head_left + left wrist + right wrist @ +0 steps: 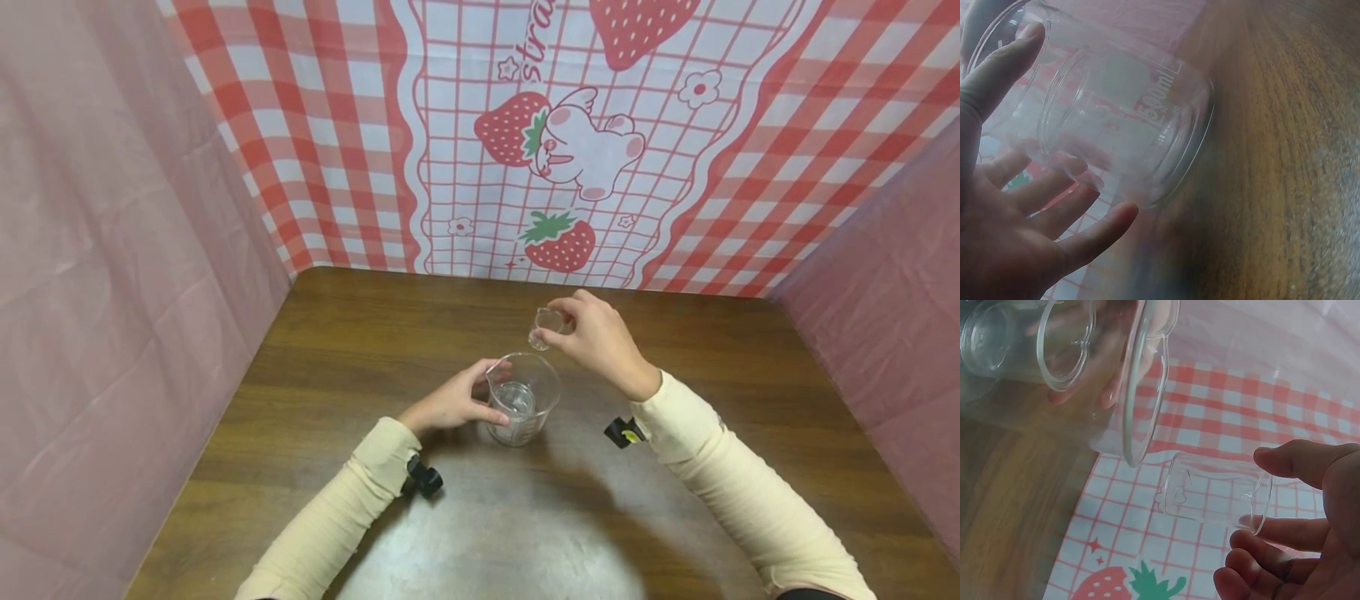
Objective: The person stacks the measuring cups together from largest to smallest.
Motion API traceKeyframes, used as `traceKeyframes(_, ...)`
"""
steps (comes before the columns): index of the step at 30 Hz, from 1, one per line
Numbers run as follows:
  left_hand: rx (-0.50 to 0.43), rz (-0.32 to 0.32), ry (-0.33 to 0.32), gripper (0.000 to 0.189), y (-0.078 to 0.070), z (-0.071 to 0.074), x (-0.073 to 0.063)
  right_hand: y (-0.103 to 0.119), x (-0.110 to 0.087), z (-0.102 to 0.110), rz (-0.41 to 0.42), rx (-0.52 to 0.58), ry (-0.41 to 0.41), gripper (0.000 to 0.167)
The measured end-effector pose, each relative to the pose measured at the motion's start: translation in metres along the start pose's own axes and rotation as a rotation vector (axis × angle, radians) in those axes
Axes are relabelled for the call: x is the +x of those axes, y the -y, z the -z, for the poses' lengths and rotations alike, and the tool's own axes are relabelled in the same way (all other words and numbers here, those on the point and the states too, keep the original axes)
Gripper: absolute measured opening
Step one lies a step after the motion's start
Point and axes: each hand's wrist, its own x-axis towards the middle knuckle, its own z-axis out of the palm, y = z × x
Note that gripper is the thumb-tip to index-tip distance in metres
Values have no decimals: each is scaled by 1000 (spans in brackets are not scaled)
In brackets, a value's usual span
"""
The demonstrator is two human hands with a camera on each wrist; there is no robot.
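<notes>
A large clear glass beaker (549,385) stands upright on the table, and "500ml" is printed on its wall in the left wrist view. My left hand (450,403) holds it from the left side, thumb in front and fingers behind. Inside it sits a smaller glass vessel (516,398), whose rim also shows through the wall in the right wrist view. Just beyond the large beaker, my right hand (597,335) pinches a small clear beaker (1213,490) near its rim between thumb and index finger. That small beaker is held above and apart from the large one.
The brown wooden table (360,333) extends around both hands. Behind it hangs a red-and-white strawberry-print cloth (465,167). Pink curtains (112,250) close off the left and right sides. A black wrist camera (425,477) is strapped to the left sleeve.
</notes>
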Motion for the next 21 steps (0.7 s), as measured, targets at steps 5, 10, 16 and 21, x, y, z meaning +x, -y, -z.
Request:
traceKeyframes(5, 4, -5, 1, 79, 0, 0, 0, 3, -1, 2, 12, 11, 2, 41)
traceKeyframes(10, -4, 6, 1, 80, 0, 0, 0, 6, -3, 3, 32, 25, -3, 40)
traceKeyframes(16, -9, -1, 3, 80, 0, -1, 0, 11, -5, 4, 46, 41, -3, 40)
traceKeyframes(21, -10, 0, 6, 79, 1, -1, 0, 16, -7, 5, 41, 63, 33, 40)
